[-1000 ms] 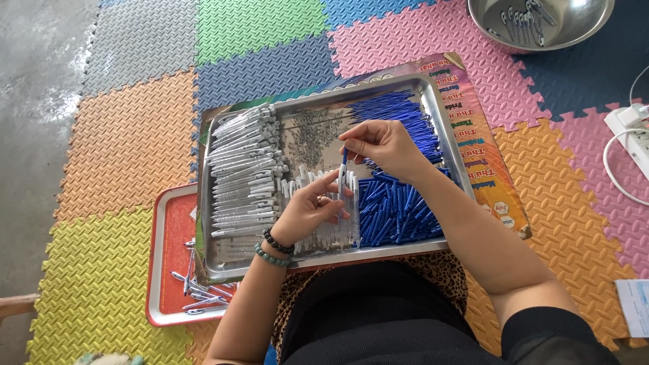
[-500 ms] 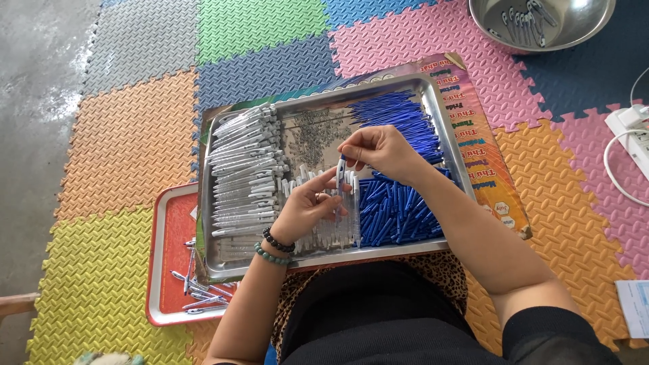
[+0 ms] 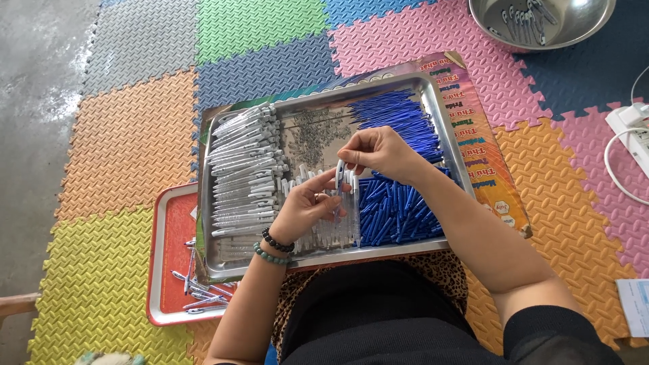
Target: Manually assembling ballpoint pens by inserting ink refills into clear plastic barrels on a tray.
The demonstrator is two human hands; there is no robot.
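- Both hands now meet: left hand (image 3: 307, 206) grips a pen barrel (image 3: 338, 181), right hand (image 3: 380, 150), lowered since earlier, pinches its top.
- Metal tray (image 3: 451, 138) lies beneath.

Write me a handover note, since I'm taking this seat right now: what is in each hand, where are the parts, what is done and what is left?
Left hand: gripping a pen part upright over the metal tray.
Right hand: pinching the top of that pen piece.
Parts: white barrels stacked at the tray's left, blue parts right, small springs in the middle.
Done: some finished-looking pens on the red tray.
Left: large piles of loose parts.
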